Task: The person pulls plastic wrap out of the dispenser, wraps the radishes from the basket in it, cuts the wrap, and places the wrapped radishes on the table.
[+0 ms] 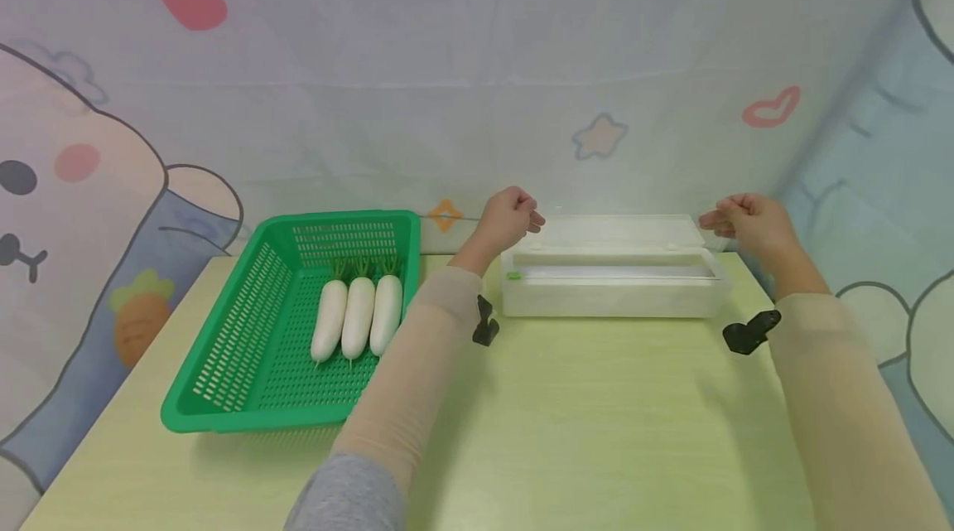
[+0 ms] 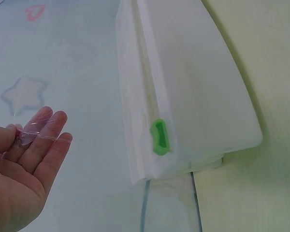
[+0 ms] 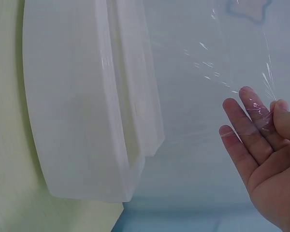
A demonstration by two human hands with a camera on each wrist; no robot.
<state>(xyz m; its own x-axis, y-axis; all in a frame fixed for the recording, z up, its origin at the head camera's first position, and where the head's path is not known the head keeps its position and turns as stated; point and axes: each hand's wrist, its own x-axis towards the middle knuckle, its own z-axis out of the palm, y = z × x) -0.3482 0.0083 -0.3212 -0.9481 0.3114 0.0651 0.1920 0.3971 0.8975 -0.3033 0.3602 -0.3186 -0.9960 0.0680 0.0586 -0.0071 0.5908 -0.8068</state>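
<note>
A white cling film dispenser box stands at the back of the table, its translucent lid raised. On its left end sits a green slide cutter. At the box's upper left my left hand pinches an edge of clear cling film between thumb and forefinger, the other fingers loosely extended. At the upper right my right hand pinches the film the same way. Shiny creases fan out from the right fingertips. Both hands are raised about level with the lid.
Left of the box stands a green plastic basket holding three white radishes with green tops. My left forearm passes over the basket's right side. Behind the pale green table hangs a printed cloth backdrop.
</note>
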